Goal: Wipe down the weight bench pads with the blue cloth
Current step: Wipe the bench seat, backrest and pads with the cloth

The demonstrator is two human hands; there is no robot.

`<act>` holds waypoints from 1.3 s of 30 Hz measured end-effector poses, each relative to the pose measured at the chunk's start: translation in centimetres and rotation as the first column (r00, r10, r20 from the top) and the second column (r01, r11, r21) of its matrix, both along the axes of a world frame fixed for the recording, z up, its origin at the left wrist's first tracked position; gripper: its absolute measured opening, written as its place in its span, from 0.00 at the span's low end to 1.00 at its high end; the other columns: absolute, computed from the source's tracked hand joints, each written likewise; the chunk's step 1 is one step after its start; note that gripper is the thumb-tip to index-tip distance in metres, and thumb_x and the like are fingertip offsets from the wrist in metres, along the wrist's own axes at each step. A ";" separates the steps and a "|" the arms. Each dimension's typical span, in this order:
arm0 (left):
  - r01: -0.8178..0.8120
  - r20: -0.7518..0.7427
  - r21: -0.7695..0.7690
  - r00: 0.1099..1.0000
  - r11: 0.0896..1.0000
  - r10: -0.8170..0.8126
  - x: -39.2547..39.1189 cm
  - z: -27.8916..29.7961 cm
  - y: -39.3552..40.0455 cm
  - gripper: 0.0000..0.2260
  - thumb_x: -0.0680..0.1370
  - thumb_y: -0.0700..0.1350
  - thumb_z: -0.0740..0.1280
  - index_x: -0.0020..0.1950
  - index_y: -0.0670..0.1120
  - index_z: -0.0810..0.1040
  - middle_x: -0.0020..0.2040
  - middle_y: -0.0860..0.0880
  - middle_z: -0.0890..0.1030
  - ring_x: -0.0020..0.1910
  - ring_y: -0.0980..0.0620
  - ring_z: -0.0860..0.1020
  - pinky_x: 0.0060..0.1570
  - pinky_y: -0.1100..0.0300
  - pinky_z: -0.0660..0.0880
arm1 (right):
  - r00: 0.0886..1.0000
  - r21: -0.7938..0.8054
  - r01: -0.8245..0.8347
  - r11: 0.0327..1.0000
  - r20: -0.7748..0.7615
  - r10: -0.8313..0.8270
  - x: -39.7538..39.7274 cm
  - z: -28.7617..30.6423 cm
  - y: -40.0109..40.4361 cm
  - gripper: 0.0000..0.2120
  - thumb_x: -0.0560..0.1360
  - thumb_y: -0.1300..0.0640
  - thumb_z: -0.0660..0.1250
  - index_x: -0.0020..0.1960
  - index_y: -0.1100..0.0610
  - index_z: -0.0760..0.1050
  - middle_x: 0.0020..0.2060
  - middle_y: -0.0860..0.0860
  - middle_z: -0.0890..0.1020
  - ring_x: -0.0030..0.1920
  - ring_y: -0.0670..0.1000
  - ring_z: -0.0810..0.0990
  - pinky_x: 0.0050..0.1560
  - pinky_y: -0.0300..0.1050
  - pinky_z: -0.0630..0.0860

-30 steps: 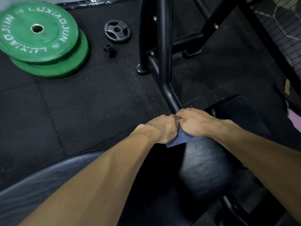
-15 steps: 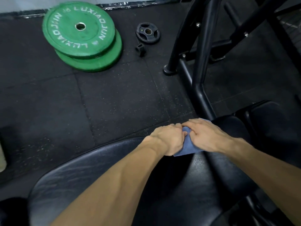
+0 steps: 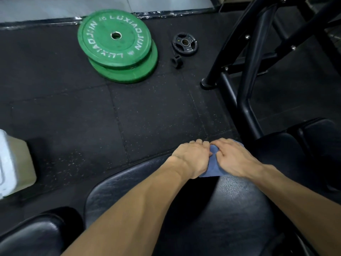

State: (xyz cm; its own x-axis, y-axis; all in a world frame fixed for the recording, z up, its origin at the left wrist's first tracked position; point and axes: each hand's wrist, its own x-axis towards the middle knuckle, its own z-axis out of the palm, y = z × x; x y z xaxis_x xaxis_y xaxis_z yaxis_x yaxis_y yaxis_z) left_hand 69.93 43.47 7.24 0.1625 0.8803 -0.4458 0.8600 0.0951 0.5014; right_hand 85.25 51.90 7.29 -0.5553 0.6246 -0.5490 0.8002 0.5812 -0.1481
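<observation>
Both hands, left hand (image 3: 191,157) and right hand (image 3: 234,157), press the blue cloth (image 3: 212,168) on the bench pad (image 3: 239,200), gripping it same as before, green plates (image 3: 118,45) now nearer centre.

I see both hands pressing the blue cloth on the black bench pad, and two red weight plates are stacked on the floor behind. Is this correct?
Not quite: the head view shows the stacked weight plates are green, not red. The rest holds: left hand and right hand press the blue cloth on the black bench pad.
</observation>
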 end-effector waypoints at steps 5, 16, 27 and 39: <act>-0.013 0.025 -0.043 1.000 0.999 0.014 -2.7 0.4 -1.5 0.15 0.86 0.48 0.54 0.68 0.42 0.69 0.65 0.42 0.74 0.63 0.41 0.75 0.62 0.47 0.71 | 1.000 0.013 0.022 1.000 0.003 -0.022 -2.8 0.3 -2.1 0.19 0.78 0.58 0.54 0.63 0.53 0.79 0.59 0.53 0.82 0.61 0.55 0.78 0.68 0.49 0.69; -0.177 0.115 -0.158 0.974 0.971 0.196 -9.4 0.1 -7.1 0.15 0.87 0.51 0.51 0.62 0.42 0.70 0.62 0.41 0.78 0.59 0.40 0.78 0.53 0.51 0.68 | 0.997 -0.042 0.039 0.998 0.062 -0.037 -10.7 -0.3 -5.7 0.18 0.79 0.56 0.56 0.64 0.52 0.78 0.61 0.52 0.81 0.62 0.55 0.79 0.65 0.54 0.73; -0.334 0.112 -0.183 0.927 0.925 0.357 -14.7 0.7 -15.3 0.11 0.87 0.52 0.53 0.51 0.46 0.66 0.49 0.44 0.79 0.45 0.42 0.76 0.45 0.50 0.67 | 0.984 -0.123 -0.144 0.982 0.087 0.155 -18.0 0.3 -12.0 0.21 0.74 0.50 0.51 0.56 0.53 0.79 0.55 0.53 0.83 0.54 0.57 0.80 0.59 0.55 0.75; -0.307 -0.069 -0.043 0.950 0.951 0.304 -18.3 -0.8 -23.8 0.11 0.87 0.50 0.50 0.54 0.47 0.69 0.47 0.50 0.75 0.45 0.46 0.76 0.74 0.48 0.60 | 0.961 -0.099 -0.274 0.957 -0.003 0.275 -22.3 0.9 -19.4 0.14 0.77 0.54 0.56 0.54 0.57 0.77 0.54 0.55 0.81 0.54 0.57 0.77 0.58 0.52 0.72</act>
